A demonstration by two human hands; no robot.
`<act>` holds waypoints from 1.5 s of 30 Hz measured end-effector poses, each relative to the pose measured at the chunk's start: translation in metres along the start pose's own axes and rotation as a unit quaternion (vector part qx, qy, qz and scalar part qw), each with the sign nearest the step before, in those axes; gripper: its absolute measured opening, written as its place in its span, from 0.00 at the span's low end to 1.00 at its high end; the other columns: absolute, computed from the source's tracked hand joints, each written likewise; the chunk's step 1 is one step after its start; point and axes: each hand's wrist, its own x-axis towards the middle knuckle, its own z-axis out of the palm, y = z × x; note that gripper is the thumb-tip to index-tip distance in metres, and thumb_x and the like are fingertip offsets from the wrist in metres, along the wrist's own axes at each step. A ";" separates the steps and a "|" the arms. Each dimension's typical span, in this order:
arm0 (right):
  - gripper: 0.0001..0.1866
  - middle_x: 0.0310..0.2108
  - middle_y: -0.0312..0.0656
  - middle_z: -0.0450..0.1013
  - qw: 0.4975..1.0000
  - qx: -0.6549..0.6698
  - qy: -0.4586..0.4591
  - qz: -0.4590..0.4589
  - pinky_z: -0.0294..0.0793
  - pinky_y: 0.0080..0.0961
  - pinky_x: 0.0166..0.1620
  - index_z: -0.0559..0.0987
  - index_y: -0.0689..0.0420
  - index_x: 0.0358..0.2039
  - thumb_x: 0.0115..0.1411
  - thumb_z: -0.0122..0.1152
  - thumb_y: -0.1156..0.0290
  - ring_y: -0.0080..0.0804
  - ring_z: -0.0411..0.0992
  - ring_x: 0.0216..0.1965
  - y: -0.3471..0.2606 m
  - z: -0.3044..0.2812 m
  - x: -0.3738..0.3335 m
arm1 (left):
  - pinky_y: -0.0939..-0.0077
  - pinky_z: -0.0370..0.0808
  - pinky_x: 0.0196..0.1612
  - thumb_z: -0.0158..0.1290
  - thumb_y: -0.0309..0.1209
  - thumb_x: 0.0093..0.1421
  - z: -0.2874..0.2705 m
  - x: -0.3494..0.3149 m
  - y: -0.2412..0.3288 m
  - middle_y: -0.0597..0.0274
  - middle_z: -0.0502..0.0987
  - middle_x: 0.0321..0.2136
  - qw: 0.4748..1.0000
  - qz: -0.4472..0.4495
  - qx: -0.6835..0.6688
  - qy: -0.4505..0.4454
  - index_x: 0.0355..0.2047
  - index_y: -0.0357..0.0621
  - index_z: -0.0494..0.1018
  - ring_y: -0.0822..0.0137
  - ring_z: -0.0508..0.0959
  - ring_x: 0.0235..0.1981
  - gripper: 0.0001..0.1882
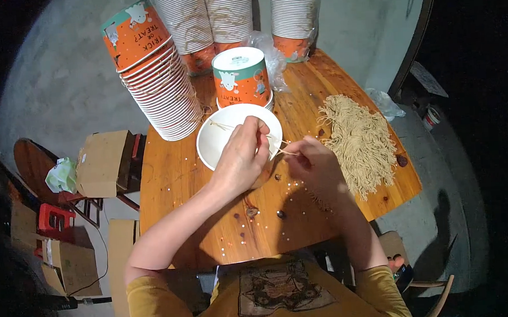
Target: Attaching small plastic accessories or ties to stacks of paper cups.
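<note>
A white round container [211, 146], its mouth facing up toward me, sits at the middle of the wooden table; its outer side is mostly hidden. Over its right rim my left hand [240, 156] pinches a thin tan cord, and a loose piece of cord shows against the white inside at the far left. Just to the right, my right hand [316, 164] has its fingers closed on the same cord [283, 149], which runs between both hands. A thick bundle of tan cords [358, 145] lies on the table to the right of my right hand.
Behind the container stands an upturned orange and green paper bucket [241, 82]. A tall leaning stack of buckets [163, 97] is at left, and more wrapped stacks [291, 21] are at the back. Small white dots dot the table [177, 224]. Cardboard boxes [104, 165] stand left.
</note>
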 end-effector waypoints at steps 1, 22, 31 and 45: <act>0.04 0.26 0.42 0.69 1.000 -0.005 -0.002 0.000 0.71 0.29 0.29 0.75 0.57 0.31 0.55 0.58 0.71 0.36 0.72 0.27 -0.001 -0.004 -0.001 | 0.62 0.68 0.36 0.49 0.22 0.56 -0.001 0.000 0.000 0.49 0.70 0.27 1.000 -0.001 -0.011 0.006 0.34 0.36 0.61 0.52 0.71 0.32 0.09; 0.05 0.28 0.44 0.72 0.972 -0.031 -0.042 -0.228 0.72 0.32 0.33 0.75 0.59 0.31 0.56 0.55 0.72 0.40 0.73 0.31 -0.004 0.025 0.057 | 0.66 0.68 0.38 0.51 0.33 0.58 -0.070 -0.050 -0.017 0.59 0.70 0.26 0.982 0.093 0.097 -0.131 0.30 0.41 0.70 0.58 0.71 0.33 0.08; 0.04 0.24 0.40 0.74 0.983 -0.077 -0.043 -0.162 0.72 0.26 0.26 0.76 0.57 0.30 0.57 0.55 0.71 0.33 0.74 0.23 -0.016 0.040 0.055 | 0.57 0.68 0.35 0.50 0.34 0.58 -0.031 -0.029 0.002 0.50 0.75 0.21 0.987 -0.121 0.099 0.033 0.22 0.37 0.74 0.50 0.73 0.29 0.13; 0.06 0.15 0.46 0.70 0.995 -0.071 0.042 -0.051 0.69 0.39 0.21 0.73 0.54 0.29 0.59 0.55 0.66 0.46 0.72 0.17 -0.015 0.043 0.055 | 0.65 0.62 0.40 0.53 0.31 0.54 -0.044 -0.054 -0.001 0.59 0.68 0.25 0.983 0.087 0.147 -0.063 0.28 0.42 0.69 0.58 0.68 0.32 0.07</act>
